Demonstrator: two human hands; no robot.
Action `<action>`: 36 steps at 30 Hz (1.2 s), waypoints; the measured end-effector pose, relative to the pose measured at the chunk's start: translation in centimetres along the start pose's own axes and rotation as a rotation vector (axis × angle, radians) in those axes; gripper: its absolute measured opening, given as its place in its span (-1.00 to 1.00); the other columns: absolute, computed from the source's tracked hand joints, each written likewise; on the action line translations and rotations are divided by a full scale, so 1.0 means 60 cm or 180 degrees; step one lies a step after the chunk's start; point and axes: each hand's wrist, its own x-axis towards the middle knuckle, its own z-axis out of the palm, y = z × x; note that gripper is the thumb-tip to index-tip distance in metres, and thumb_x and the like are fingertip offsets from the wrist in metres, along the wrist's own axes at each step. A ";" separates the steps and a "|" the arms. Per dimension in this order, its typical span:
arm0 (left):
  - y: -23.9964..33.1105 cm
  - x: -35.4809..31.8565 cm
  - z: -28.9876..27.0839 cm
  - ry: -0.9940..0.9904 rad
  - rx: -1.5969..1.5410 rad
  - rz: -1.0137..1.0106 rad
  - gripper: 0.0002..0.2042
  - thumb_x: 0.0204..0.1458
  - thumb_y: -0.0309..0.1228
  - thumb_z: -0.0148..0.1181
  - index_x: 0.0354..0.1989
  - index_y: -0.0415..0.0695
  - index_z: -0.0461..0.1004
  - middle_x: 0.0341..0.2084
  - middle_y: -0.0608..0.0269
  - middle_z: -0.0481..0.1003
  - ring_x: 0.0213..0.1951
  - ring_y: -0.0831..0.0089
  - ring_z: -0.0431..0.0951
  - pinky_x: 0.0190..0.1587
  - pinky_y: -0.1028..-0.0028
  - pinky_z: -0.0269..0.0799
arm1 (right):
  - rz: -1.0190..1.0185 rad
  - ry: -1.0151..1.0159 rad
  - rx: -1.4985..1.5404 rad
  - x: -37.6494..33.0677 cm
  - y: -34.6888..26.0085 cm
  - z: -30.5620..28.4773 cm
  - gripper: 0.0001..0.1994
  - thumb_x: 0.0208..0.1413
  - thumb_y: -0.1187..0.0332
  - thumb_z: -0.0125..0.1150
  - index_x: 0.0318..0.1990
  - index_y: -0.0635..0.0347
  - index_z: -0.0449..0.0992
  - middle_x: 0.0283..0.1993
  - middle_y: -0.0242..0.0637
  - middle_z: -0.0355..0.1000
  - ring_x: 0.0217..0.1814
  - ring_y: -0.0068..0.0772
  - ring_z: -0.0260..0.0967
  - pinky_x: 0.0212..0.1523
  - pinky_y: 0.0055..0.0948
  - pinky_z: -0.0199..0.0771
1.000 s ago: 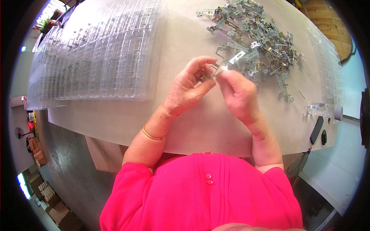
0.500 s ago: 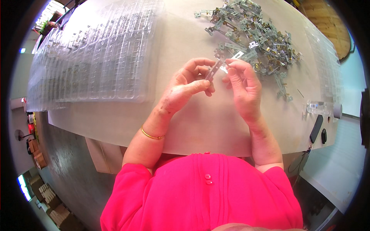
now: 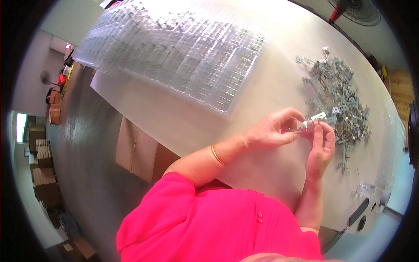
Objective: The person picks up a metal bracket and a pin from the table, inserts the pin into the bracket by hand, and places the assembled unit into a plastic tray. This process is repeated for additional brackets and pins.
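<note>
A small flat metal bracket (image 3: 302,130) spans the gap between my two hands. My left hand (image 3: 274,129), a gold bangle on its wrist, pinches one end between thumb and fingers. At the other end, my right hand (image 3: 322,146) has its thumb and fingertips closed on the same bracket, partly hiding it. Just beyond my fingers lies a heap of loose metal brackets (image 3: 345,94), silvery with some brass-coloured parts. A brighter bracket (image 3: 319,116) rests at the heap's near edge.
Stacked clear plastic trays (image 3: 187,65) holding rows of metal parts cover the table's left side. More clear trays (image 3: 389,148) stand at the right edge. Near the right front are a clear bottle (image 3: 365,190) and a dark flat device (image 3: 358,212). A cardboard box (image 3: 137,150) stands below the table.
The view has swung left, so table and hands appear farther right and lower. The bracket was tilted upright in my left hand; now it lies nearly level, its other end at my right fingertips.
</note>
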 end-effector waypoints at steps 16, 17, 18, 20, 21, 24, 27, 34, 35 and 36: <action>-0.008 0.008 0.018 0.1318 0.1879 0.1563 -0.84 0.00 -0.60 0.24 -0.24 -0.20 0.45 -0.42 0.06 0.48 -0.35 0.06 0.52 -0.27 0.20 0.43 | -0.0603 0.0226 -0.0488 -0.006 0.013 0.021 -0.86 0.42 0.43 -0.03 0.00 0.25 0.42 -0.14 -0.29 0.47 -0.20 -0.57 0.43 -0.20 -0.53 0.55; -0.004 0.006 0.019 0.1480 0.1567 0.1335 -0.85 0.04 -0.60 0.23 -0.23 -0.22 0.44 -0.42 0.07 0.48 -0.36 0.13 0.53 -0.28 0.25 0.44 | -0.0556 0.0217 -0.0517 -0.010 0.018 0.013 -0.87 0.43 0.43 -0.04 0.00 0.24 0.40 -0.16 -0.30 0.45 -0.22 -0.58 0.41 -0.22 -0.54 0.52; -0.001 0.007 0.020 0.1618 0.1241 0.1115 -0.86 0.08 -0.59 0.22 -0.21 -0.24 0.44 -0.43 0.07 0.48 -0.37 0.20 0.55 -0.29 0.30 0.46 | -0.0515 0.0225 -0.0556 -0.010 0.021 0.011 -0.87 0.43 0.43 -0.04 0.00 0.23 0.39 -0.19 -0.31 0.43 -0.24 -0.58 0.39 -0.24 -0.55 0.49; 0.005 0.008 0.020 0.1760 0.1054 0.1084 -0.87 0.11 -0.58 0.22 -0.19 -0.25 0.44 -0.42 0.09 0.49 -0.37 0.27 0.54 -0.29 0.34 0.46 | -0.0541 0.0338 -0.0442 -0.015 0.023 0.027 -0.89 0.43 0.43 -0.04 -0.04 0.23 0.38 -0.26 -0.36 0.40 -0.30 -0.60 0.35 -0.25 -0.57 0.44; 0.012 0.007 0.019 0.1894 0.0873 0.1024 -0.88 0.14 -0.57 0.21 -0.18 -0.26 0.44 -0.41 0.11 0.49 -0.37 0.35 0.54 -0.28 0.38 0.46 | -0.0443 0.0115 -0.0402 -0.020 0.028 0.029 -0.90 0.43 0.43 -0.04 -0.04 0.23 0.38 -0.27 -0.37 0.39 -0.30 -0.60 0.34 -0.26 -0.58 0.42; 0.046 -0.006 0.023 0.1842 0.0654 0.0622 -0.82 0.14 -0.56 0.25 -0.11 -0.29 0.46 -0.31 0.16 0.56 -0.28 0.47 0.58 -0.18 0.43 0.52 | -0.0173 -0.0211 -0.0255 -0.041 0.040 0.045 -0.91 0.42 0.44 -0.02 -0.04 0.22 0.37 -0.31 -0.41 0.37 -0.34 -0.64 0.31 -0.28 -0.60 0.38; 0.079 -0.021 0.025 0.1635 0.0386 0.0683 -0.83 0.14 -0.58 0.25 -0.11 -0.29 0.47 -0.34 0.17 0.54 -0.29 0.48 0.58 -0.17 0.45 0.52 | -0.0125 -0.0597 0.0051 -0.063 0.059 0.081 -0.93 0.38 0.46 0.05 -0.07 0.21 0.42 -0.30 -0.45 0.41 -0.32 -0.64 0.33 -0.22 -0.62 0.36; 0.190 -0.090 -0.031 0.1812 0.1180 0.1299 -0.81 0.11 -0.60 0.29 -0.12 -0.28 0.49 -0.33 0.23 0.53 -0.28 0.53 0.56 -0.16 0.48 0.51 | -0.0020 -0.1622 -0.0644 -0.085 0.075 0.102 -0.94 0.28 0.48 0.17 -0.14 0.21 0.48 -0.39 -0.36 0.47 -0.38 -0.67 0.38 -0.37 -0.59 0.39; 0.204 -0.098 -0.052 0.1950 0.1456 0.1501 -0.82 0.10 -0.61 0.27 -0.13 -0.26 0.49 -0.36 0.22 0.51 -0.32 0.51 0.54 -0.21 0.47 0.49 | -0.0115 -0.1785 -0.0793 -0.086 0.065 0.121 -0.93 0.28 0.48 0.19 -0.13 0.20 0.48 -0.43 -0.37 0.46 -0.43 -0.64 0.37 -0.44 -0.56 0.38; 0.216 -0.104 -0.078 0.2081 0.1721 0.1707 -0.82 0.09 -0.61 0.26 -0.14 -0.24 0.48 -0.38 0.21 0.48 -0.36 0.50 0.52 -0.27 0.46 0.47 | -0.0079 -0.1944 -0.0835 -0.090 0.056 0.139 -0.94 0.27 0.48 0.20 -0.15 0.21 0.49 -0.44 -0.35 0.46 -0.44 -0.61 0.38 -0.45 -0.54 0.39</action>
